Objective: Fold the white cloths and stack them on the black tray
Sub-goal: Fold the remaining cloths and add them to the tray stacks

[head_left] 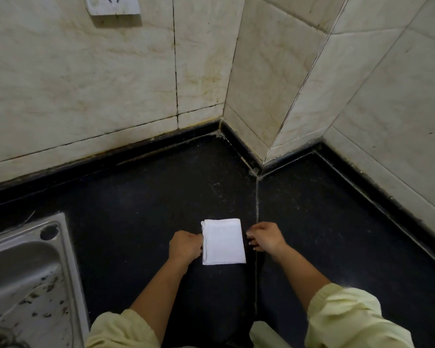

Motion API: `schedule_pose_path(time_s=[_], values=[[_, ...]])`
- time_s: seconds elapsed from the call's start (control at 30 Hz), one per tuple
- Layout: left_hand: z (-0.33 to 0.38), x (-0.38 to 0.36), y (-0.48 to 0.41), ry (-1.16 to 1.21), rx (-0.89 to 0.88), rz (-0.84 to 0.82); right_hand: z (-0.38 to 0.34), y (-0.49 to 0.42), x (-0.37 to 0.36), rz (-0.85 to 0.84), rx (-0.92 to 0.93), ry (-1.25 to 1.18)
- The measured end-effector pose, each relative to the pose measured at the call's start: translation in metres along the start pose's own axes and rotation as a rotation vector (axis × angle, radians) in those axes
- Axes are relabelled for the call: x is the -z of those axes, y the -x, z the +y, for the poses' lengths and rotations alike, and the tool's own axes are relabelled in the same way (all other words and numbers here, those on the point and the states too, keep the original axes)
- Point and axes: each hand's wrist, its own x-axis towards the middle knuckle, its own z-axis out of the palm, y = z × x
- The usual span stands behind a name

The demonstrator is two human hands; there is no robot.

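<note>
A folded white cloth lies flat on the black countertop, a small neat rectangle. My left hand is at its left edge with fingers curled, touching or pinching the edge; the fingertips are hidden. My right hand hovers just off the cloth's right edge, fingers bent downward and holding nothing. No black tray is in view.
A stainless steel sink with debris in it sits at the left. Tiled walls meet in a stepped corner behind the counter, with a white wall socket at the top left. A seam runs down the countertop right of the cloth.
</note>
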Motion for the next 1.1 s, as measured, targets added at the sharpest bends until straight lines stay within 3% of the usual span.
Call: schedule_pose_path(time_s=[0.23,0.57,0.8,1.1], values=[[0.016,-0.012,0.009,0.006,0.114,-0.103,0.012,0.013,-0.014,-0.107,-0.072,-0.077],[0.019,-0.008,0.03,0.164,0.232,-0.251,0.019,0.028,0.0,-0.23,-0.173,-0.441],[0.028,-0.02,0.054,0.243,0.178,-0.39,0.032,0.051,0.03,-0.236,-0.185,-0.681],[0.076,-0.087,0.1,0.034,-0.03,-0.709,0.056,0.106,0.117,-0.064,-0.092,-0.865]])
